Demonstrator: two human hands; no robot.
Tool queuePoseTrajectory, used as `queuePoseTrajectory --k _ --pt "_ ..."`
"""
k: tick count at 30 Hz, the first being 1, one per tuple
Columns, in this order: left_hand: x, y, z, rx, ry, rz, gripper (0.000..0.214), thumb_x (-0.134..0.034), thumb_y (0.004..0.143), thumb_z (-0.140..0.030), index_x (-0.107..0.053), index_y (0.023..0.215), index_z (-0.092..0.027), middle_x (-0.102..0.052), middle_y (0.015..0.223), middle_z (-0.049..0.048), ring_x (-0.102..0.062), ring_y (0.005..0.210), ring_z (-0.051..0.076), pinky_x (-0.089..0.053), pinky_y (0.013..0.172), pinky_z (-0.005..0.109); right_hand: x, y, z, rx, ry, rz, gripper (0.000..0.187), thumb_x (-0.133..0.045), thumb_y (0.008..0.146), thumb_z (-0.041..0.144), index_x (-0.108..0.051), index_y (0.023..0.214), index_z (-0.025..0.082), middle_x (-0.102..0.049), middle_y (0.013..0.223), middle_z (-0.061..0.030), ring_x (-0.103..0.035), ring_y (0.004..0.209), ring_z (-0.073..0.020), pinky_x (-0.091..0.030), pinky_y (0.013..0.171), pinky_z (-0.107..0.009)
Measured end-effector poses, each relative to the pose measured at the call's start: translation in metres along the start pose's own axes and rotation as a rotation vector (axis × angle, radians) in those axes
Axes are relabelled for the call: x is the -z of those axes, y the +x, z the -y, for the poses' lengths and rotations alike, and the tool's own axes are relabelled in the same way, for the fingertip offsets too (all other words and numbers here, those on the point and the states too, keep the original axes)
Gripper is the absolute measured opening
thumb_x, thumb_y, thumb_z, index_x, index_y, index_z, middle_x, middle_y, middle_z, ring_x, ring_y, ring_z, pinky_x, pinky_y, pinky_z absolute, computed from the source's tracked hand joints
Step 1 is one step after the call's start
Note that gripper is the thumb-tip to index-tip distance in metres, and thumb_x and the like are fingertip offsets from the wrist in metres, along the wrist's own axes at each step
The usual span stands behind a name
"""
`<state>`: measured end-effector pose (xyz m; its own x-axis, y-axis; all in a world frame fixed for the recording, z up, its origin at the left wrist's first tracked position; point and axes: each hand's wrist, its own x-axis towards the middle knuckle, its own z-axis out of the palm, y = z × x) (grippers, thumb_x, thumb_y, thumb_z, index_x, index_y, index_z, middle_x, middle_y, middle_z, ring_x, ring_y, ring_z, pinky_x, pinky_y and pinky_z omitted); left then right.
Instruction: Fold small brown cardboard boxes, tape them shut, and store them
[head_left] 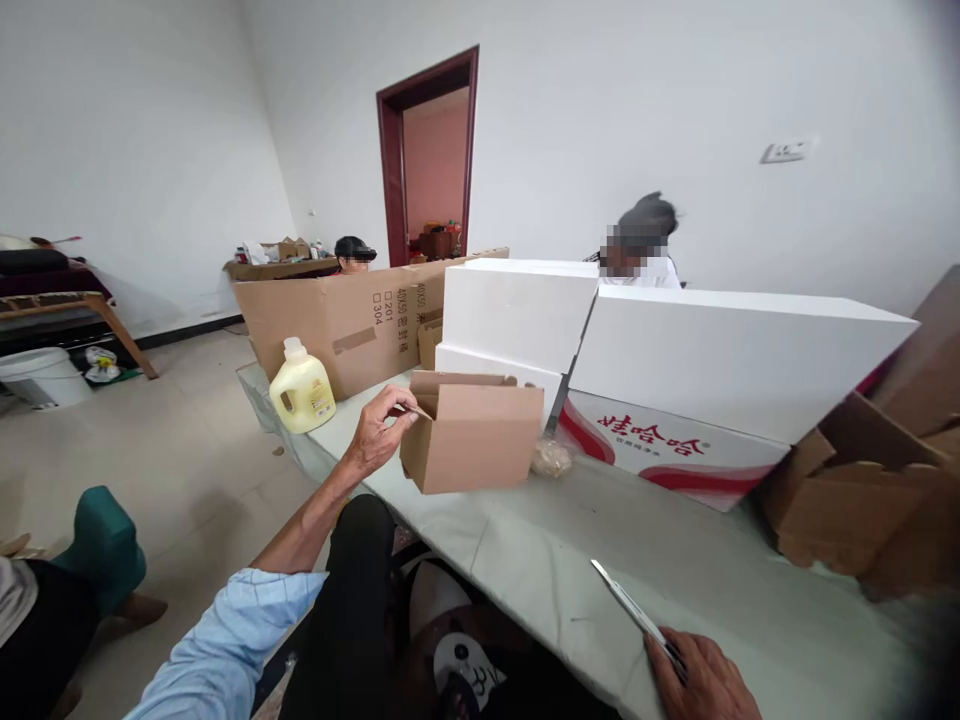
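An open brown cardboard box [484,435] stands upright on the cloth-covered table [540,570]. At its left end, my left hand [381,428] pinches a small flap between thumb and fingers. My right hand [703,675] rests low at the table's near edge, its fingers closed around a utility knife [628,602]. The knife's long silver blade points up and to the left, away from the box's base. Touching or close by the box's right side is a clear plastic-wrapped lump [553,456], its contents hard to make out.
Behind the box stand white boxes [517,315] and a red-and-white printed carton [667,450]. A pale yellow jug [302,390] sits at left before a large carton [337,320]. Torn cardboard [847,490] lies at right. Two people are partly visible beyond; another sits at lower left.
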<state>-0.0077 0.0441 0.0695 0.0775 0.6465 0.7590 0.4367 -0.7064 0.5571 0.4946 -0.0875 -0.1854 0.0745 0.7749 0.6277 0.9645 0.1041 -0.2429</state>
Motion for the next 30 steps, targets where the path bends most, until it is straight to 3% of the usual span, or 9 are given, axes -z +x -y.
queuePoseTrajectory --k 5,10,14,18,21,25,27,30 --pt "-0.019 -0.038 0.009 0.064 -0.132 0.046 0.004 -0.065 0.093 -0.026 -0.063 0.095 -0.022 -0.069 0.105 0.0080 -0.068 0.103 0.021 -0.059 0.084 0.031 0.003 0.000 0.002 -0.023 -0.112 0.035 0.042 -0.042 0.106 0.045 -0.074 0.095 0.021 -0.073 0.093 -0.0144 -0.069 0.087 -0.0337 -0.052 0.075 -0.045" --pt "-0.015 -0.060 0.014 0.121 -0.203 0.111 0.007 -0.067 0.090 -0.024 -0.061 0.094 -0.023 -0.068 0.106 0.0081 -0.067 0.101 0.021 -0.058 0.082 0.030 0.008 0.006 0.010 -0.069 -0.167 0.069 0.048 -0.040 0.108 0.049 -0.075 0.104 0.018 -0.073 0.100 -0.0168 -0.067 0.092 -0.0348 -0.051 0.077 -0.046" --pt "-0.003 -0.076 0.020 0.196 -0.159 0.160 0.009 -0.066 0.083 -0.021 -0.059 0.087 -0.022 -0.070 0.109 0.0094 -0.066 0.104 0.022 -0.057 0.086 0.032 0.009 0.029 0.040 -0.066 0.123 0.025 0.050 -0.050 0.106 0.061 -0.072 0.118 0.017 -0.072 0.112 -0.0167 -0.068 0.104 -0.0326 -0.055 0.094 -0.047" --pt "0.008 -0.090 0.025 0.222 -0.113 0.190 0.009 -0.060 0.075 -0.015 -0.055 0.076 -0.022 -0.070 0.104 0.0088 -0.066 0.100 0.022 -0.054 0.086 0.033 0.003 0.055 0.087 -0.120 0.533 0.217 0.064 -0.065 0.100 0.067 -0.060 0.145 0.022 -0.067 0.138 -0.0156 -0.069 0.119 -0.0300 -0.060 0.095 -0.043" --pt "0.015 -0.095 0.027 0.193 -0.136 0.238 0.010 -0.057 0.073 -0.012 -0.054 0.072 -0.021 -0.068 0.097 0.0069 -0.065 0.094 0.020 -0.051 0.085 0.032 -0.009 0.074 0.115 -0.099 0.703 0.368 0.092 -0.074 0.093 0.069 -0.037 0.168 0.029 -0.051 0.165 -0.0174 -0.058 0.145 -0.0356 -0.056 0.109 -0.052" --pt "0.020 -0.099 0.028 0.193 -0.171 0.295 0.012 -0.058 0.072 -0.010 -0.053 0.072 -0.021 -0.067 0.092 0.0055 -0.065 0.090 0.019 -0.050 0.085 0.032 -0.027 0.097 0.136 -0.068 0.864 0.505 0.132 -0.088 0.078 0.073 -0.012 0.177 0.030 -0.031 0.179 -0.0209 -0.036 0.163 -0.0421 -0.038 0.127 -0.065" --pt "0.021 -0.101 0.029 0.195 -0.183 0.303 0.013 -0.058 0.072 -0.009 -0.052 0.073 -0.021 -0.066 0.091 0.0048 -0.064 0.089 0.019 -0.050 0.085 0.032 -0.033 0.105 0.145 -0.069 0.928 0.560 0.138 -0.092 0.073 0.071 -0.011 0.177 0.028 -0.030 0.179 -0.0210 -0.032 0.164 -0.0434 -0.032 0.131 -0.066" --pt "0.020 -0.103 0.030 0.194 -0.183 0.317 0.014 -0.060 0.074 -0.008 -0.054 0.077 -0.021 -0.065 0.090 0.0036 -0.064 0.089 0.018 -0.051 0.086 0.031 -0.035 0.112 0.161 -0.065 1.032 0.622 0.129 -0.094 0.072 0.067 -0.025 0.173 0.026 -0.046 0.170 -0.0196 -0.045 0.157 -0.0440 -0.040 0.128 -0.062"
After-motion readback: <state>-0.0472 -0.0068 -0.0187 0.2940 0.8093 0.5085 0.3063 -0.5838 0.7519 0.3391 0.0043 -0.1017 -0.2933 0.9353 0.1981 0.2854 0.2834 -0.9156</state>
